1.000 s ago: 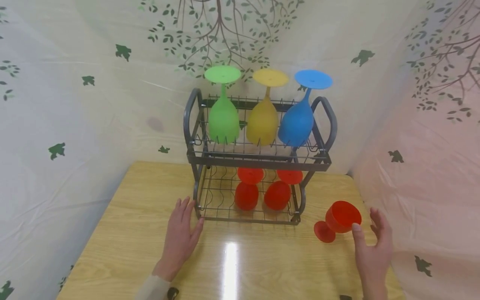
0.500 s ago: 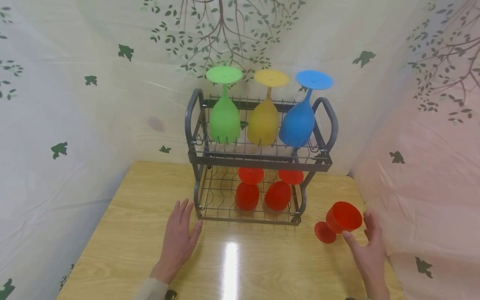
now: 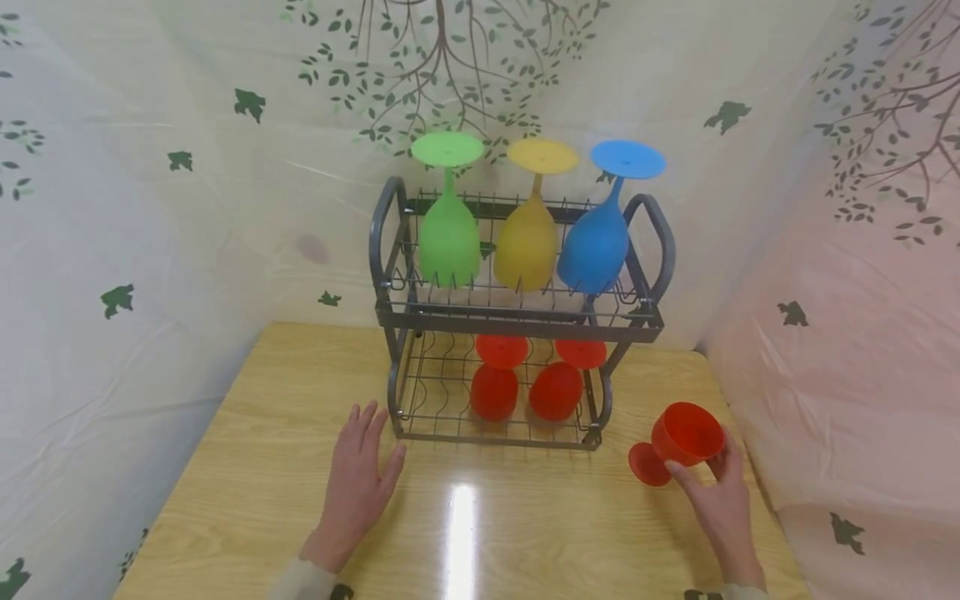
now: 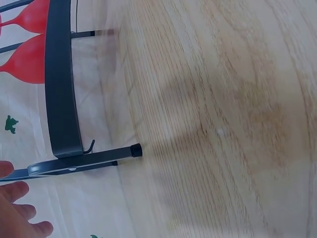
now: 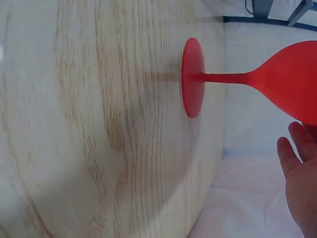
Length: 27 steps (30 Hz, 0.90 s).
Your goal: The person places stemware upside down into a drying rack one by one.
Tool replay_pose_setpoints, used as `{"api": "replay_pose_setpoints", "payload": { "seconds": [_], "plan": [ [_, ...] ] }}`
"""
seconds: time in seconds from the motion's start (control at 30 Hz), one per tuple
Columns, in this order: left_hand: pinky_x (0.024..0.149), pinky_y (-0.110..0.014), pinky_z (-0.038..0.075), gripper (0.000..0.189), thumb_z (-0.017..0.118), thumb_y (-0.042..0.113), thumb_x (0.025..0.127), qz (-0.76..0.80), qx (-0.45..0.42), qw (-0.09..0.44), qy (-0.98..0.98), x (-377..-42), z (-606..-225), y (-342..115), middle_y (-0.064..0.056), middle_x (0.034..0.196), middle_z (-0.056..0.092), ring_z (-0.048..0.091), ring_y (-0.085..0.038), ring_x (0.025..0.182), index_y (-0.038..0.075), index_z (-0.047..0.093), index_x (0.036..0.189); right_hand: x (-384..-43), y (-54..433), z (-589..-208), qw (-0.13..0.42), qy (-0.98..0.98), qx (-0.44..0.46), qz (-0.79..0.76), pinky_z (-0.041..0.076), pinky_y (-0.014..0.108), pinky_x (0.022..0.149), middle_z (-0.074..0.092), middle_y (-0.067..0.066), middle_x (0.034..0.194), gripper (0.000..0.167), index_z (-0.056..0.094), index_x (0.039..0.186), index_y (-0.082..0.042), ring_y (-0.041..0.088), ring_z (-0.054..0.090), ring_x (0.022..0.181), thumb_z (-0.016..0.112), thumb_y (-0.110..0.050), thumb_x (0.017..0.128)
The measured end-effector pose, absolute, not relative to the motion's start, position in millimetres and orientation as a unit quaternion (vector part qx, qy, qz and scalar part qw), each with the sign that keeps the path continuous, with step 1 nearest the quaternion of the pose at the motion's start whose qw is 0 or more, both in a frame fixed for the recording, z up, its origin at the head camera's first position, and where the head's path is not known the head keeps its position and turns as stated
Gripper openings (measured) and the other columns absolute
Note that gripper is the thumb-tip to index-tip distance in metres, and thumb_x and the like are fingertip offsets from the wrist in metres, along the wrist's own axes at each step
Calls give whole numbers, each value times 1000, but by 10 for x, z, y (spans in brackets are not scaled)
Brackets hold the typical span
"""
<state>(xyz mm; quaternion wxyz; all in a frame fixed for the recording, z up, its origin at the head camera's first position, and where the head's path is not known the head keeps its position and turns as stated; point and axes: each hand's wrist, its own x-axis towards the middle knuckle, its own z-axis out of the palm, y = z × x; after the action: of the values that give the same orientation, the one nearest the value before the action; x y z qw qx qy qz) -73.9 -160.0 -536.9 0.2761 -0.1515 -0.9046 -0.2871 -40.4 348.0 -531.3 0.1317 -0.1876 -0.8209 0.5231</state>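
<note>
A red wine glass (image 3: pixel 686 435) stands upright on the table to the right of the rack, its round foot (image 5: pixel 192 78) flat on the wood. My right hand (image 3: pixel 716 504) holds its bowl from the near right side, with the thumb on the front and the fingers round the right. In the right wrist view, fingers (image 5: pixel 292 148) lie against the bowl, partly cut off by the frame. My left hand (image 3: pixel 356 479) lies open by the front left corner of the dark two-tier dish rack (image 3: pixel 517 322), fingers spread, holding nothing.
Upside down on the top tier stand a green glass (image 3: pixel 448 242), a yellow glass (image 3: pixel 527 246) and a blue glass (image 3: pixel 595 247). Two red glasses, one left (image 3: pixel 494 392) and one right (image 3: pixel 556 391), sit inverted below. A patterned cloth (image 3: pixel 187 250) surrounds the wooden table (image 3: pixel 555 517).
My right hand has moved left onto the red wine glass, and its thumb and fingers have closed round the bowl. The left hand has barely moved.
</note>
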Motion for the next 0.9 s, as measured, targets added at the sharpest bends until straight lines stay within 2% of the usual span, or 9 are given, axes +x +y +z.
{"api": "replay_pose_setpoints", "payload": {
  "seconds": [0.03,0.17,0.27,0.33,0.57,0.73,0.9],
  "plan": [
    [111,-72,31,60,61,29,97,-287,-152,273,-905,-735,-5369,-1597,-32,150,46,38,-55,141,-11,51,141,-412,3481,-5323,132,-820,-190,523,35,45,120,40,17,161,103,18,166,-20,24,43,146,84,-8,87],
    [112,-72,29,60,60,31,98,-286,-153,267,-908,-723,-5369,-1582,-31,151,45,37,-55,142,-11,51,141,-439,3485,-5347,139,-819,-198,520,42,24,112,43,15,159,103,21,165,-19,27,45,145,85,-8,86],
    [113,-72,29,59,58,32,99,-285,-153,268,-907,-719,-5367,-1574,-31,152,45,37,-55,141,-10,52,140,-456,3488,-5373,145,-817,-197,522,42,13,105,44,16,158,101,22,164,-15,29,45,145,85,-7,85],
    [113,-72,28,59,57,33,100,-285,-153,267,-908,-716,-5365,-1569,-31,152,45,37,-55,141,-10,52,140,-466,3486,-5388,150,-811,-194,532,42,12,105,44,16,156,100,23,163,-14,29,45,145,85,-6,85],
    [111,-73,29,59,55,36,102,-286,-156,268,-907,-711,-5363,-1554,-31,152,46,37,-53,143,-9,52,140,-478,3466,-5420,171,-797,-187,548,42,10,103,51,10,149,92,31,158,-11,16,51,138,85,-2,84],
    [110,-73,31,59,51,38,104,-286,-165,279,-902,-713,-5345,-1546,-30,151,46,38,-53,142,-8,52,141,-451,3418,-5372,191,-810,-170,528,41,11,105,51,11,149,89,34,157,-10,16,52,138,84,-2,85],
    [117,-65,28,59,49,39,105,-297,-182,280,-894,-702,-5274,-1519,-29,151,47,38,-52,142,-8,52,141,-415,3318,-5218,223,-820,-143,507,41,9,103,54,10,144,88,39,155,-6,7,54,131,86,2,81]
  ]
}}
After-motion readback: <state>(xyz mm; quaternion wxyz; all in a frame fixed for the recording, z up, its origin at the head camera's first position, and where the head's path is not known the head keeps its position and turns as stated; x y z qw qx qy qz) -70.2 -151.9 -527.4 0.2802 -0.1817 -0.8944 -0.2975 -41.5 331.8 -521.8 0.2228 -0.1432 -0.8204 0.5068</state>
